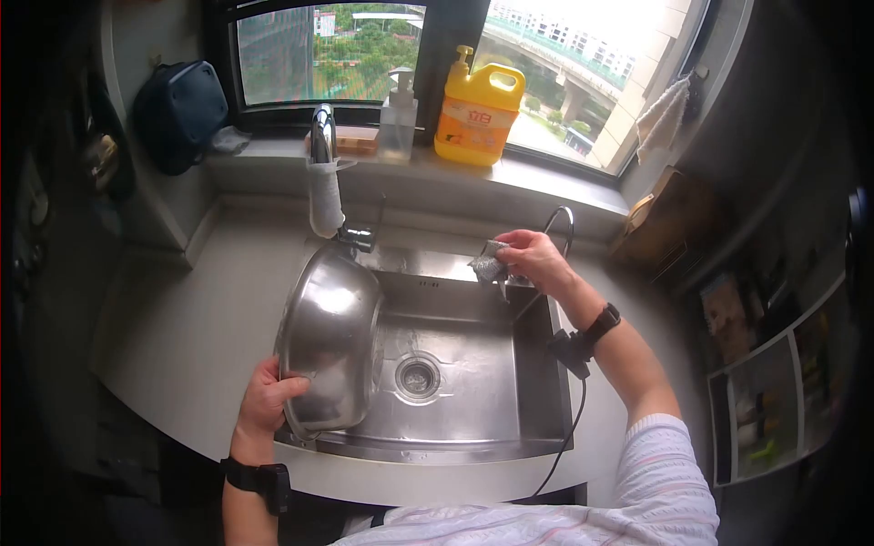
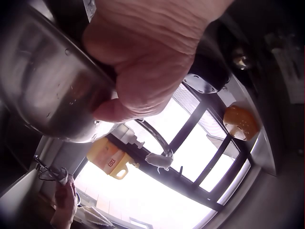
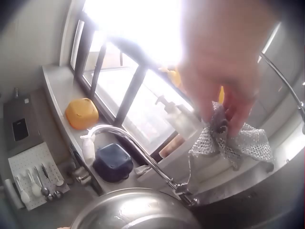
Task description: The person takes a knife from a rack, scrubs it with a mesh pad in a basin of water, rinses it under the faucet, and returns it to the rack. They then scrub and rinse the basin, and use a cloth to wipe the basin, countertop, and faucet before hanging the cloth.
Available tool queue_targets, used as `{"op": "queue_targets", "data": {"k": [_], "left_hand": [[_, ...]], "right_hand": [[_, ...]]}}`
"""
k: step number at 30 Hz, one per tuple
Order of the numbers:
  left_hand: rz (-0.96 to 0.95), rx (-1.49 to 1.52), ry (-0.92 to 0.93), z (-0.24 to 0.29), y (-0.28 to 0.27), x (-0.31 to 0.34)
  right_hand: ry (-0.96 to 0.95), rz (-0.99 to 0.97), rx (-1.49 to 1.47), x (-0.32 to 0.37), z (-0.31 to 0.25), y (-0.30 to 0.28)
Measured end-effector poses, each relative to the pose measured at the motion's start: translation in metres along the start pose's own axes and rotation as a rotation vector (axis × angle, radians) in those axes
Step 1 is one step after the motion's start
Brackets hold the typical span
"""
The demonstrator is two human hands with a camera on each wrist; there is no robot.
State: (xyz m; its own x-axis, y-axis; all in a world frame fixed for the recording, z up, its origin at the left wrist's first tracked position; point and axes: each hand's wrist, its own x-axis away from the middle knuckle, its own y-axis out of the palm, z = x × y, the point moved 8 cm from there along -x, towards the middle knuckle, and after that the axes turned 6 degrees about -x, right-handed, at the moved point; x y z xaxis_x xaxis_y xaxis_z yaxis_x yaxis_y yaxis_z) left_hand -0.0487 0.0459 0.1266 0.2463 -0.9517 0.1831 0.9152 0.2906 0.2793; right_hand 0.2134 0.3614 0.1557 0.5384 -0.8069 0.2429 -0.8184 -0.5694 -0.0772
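Head view: at the steel sink [image 1: 464, 414], the step in hand is judged to be bowl positioning, with scrubbing contact not made. Relative to the drain, the metal bowl [image 1: 332, 332] sits tilted at 10 o'clock; the left hand [image 1: 264, 398] grasps its rim, thumb outside, other fingers largely hidden. Yellow jug [image 1: 477, 118]: just past 12 o'clock. Faucet [image 1: 325, 146]: 11 o'clock, its sleeved spout limiting upward bowl travel. Right hand [image 1: 539, 261]: 1 o'clock, fingertips pinching mesh cloth [image 1: 490, 267], apart from the bowl. Contact would require leftward cloth travel and a steady rim.
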Motion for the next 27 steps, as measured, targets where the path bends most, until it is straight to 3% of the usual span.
{"op": "queue_targets", "data": {"k": [3,4,7,9,10,12,16,19,27], "left_hand": [[-0.011,0.061,-0.018,0.002,0.005,0.001],[-0.026,0.065,-0.038,0.001,0.006,0.001],[-0.045,0.074,-0.053,-0.002,0.007,0.0],[-0.036,0.068,-0.077,-0.005,0.007,0.001],[-0.033,0.064,-0.076,-0.007,0.004,0.001],[-0.039,-0.012,-0.045,-0.013,-0.001,0.0],[-0.055,-0.031,-0.067,-0.012,0.005,0.001],[-0.089,-0.092,-0.075,-0.017,0.014,0.0],[-0.145,-0.197,-0.104,-0.015,0.052,0.008]], "right_hand": [[-0.209,0.044,-0.022,-0.039,-0.096,-0.009],[-0.3,-0.02,-0.128,-0.057,-0.13,-0.011],[-0.536,0.03,-0.061,-0.101,-0.231,-0.022],[-0.481,0.212,0.179,-0.125,-0.259,-0.034],[-0.483,0.21,0.174,-0.13,-0.258,-0.032],[-0.452,0.41,0.39,-0.134,-0.256,-0.035],[-0.585,0.254,0.602,-0.107,-0.189,0.018],[-0.64,0.129,0.76,-0.036,-0.14,0.056],[-0.305,-0.194,0.786,0.07,-0.007,0.025]]}}
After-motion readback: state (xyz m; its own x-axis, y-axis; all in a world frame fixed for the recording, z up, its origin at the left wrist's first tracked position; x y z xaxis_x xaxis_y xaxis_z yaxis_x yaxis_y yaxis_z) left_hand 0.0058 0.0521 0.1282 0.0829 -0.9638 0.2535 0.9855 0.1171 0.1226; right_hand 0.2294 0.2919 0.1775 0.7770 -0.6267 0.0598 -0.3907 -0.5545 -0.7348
